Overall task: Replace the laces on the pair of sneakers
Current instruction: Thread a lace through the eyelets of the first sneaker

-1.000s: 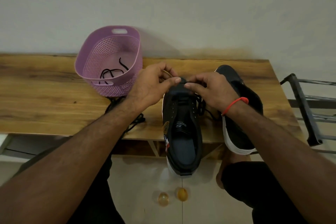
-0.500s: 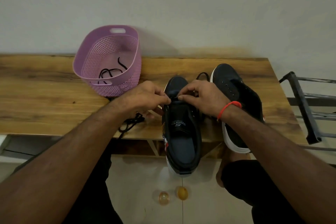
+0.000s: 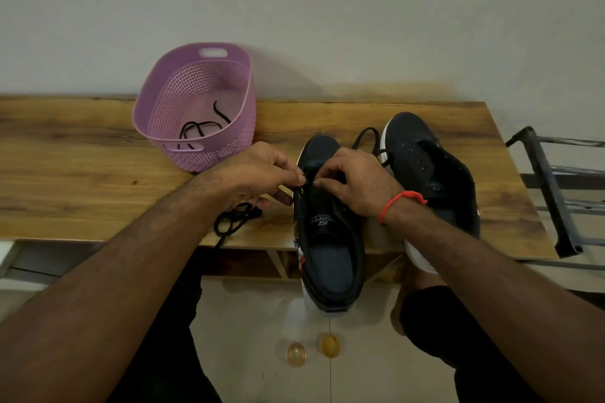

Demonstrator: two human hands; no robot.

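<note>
On table (image 3: 82, 173), two sneakers (image 3: 330, 239), two hands (image 3: 255, 177), one basket (image 3: 196, 101)

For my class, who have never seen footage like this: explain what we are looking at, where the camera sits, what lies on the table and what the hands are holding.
There is no machine here. A person wears a camera on the head, so the single view looks forward and down along both forearms.

On the wooden table stands a purple basket with a black lace lying inside it. Two dark sneakers sit to its right. The near sneaker juts over the table's front edge; the far sneaker lies beside it with empty eyelets.

The left hand and the right hand, which has a red band at its wrist, meet over the near sneaker's eyelets, fingertips pinching what looks like a black lace being threaded. A loose bundle of lace lies under the left hand.
</note>
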